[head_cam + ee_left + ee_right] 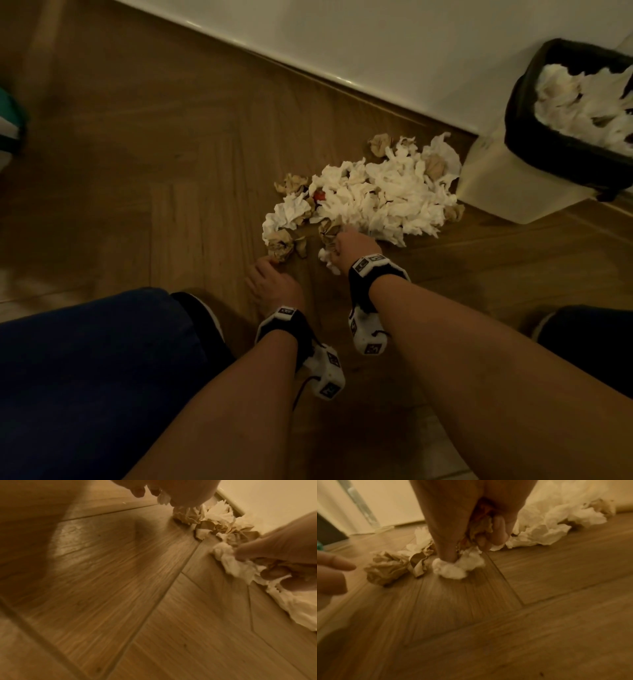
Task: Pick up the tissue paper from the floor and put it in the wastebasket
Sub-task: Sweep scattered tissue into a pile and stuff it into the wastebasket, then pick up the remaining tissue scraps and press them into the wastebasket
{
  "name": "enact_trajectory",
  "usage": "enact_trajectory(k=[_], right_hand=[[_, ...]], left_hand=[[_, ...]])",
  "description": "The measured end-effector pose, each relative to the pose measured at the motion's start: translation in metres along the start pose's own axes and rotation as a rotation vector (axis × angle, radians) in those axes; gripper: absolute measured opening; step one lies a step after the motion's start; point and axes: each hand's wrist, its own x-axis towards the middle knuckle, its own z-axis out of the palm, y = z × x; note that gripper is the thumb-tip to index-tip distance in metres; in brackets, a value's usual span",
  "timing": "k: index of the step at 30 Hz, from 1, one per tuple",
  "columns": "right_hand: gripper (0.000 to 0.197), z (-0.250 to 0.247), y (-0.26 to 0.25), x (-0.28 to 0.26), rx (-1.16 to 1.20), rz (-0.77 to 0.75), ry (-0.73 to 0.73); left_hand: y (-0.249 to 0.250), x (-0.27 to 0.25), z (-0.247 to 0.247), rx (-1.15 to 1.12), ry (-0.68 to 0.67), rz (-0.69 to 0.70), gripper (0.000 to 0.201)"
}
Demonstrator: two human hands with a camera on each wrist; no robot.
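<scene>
A heap of crumpled white and brown tissue paper (373, 192) lies on the wooden floor beside the wastebasket (496, 185), which is beige with a black liner and holds more tissue. My right hand (334, 250) is at the heap's near edge, its fingers curled round a bunch of white and brown tissue (458, 566) that touches the floor. My left hand (265, 265) hovers low over the floor with straight fingers, its tips just short of a brown crumpled ball (281, 245) (387, 569). It holds nothing.
A white wall with a skirting board (308, 68) runs behind the heap. My knees in dark blue fabric (85, 359) are at the lower left and right. A dark and teal object (10, 120) sits at the far left edge.
</scene>
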Motion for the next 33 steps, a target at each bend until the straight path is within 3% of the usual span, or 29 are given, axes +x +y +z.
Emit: enact_trajectory(k=[6,12,19,23,27,33], right_hand=[[0.005,0.002,0.022,-0.012,0.459,0.124,0.048],[0.017,-0.001,0.042,-0.021,0.776,0.244,0.086],[0.026,-0.009,0.062,-0.034,1.317,0.468,0.083],[0.02,-0.013,0.074,-0.037,1.477,0.555,-0.033],[0.016,-0.013,0.086,-0.035,1.533,0.536,-0.081],[0.016,-0.008,0.102,-0.04,2.158,0.562,-0.11]], left_hand=[[0.003,-0.001,-0.002,-0.059,-0.089,0.057,0.038],[0.009,0.002,0.003,-0.088,-0.284,0.174,0.023],[0.024,-0.006,0.01,0.004,-0.222,0.353,0.029],[0.031,-0.008,0.013,0.025,-0.231,0.398,0.021],[0.037,-0.013,0.015,-0.013,-0.265,0.469,0.012],[0.046,-0.021,0.022,0.085,-0.357,0.678,0.03]])
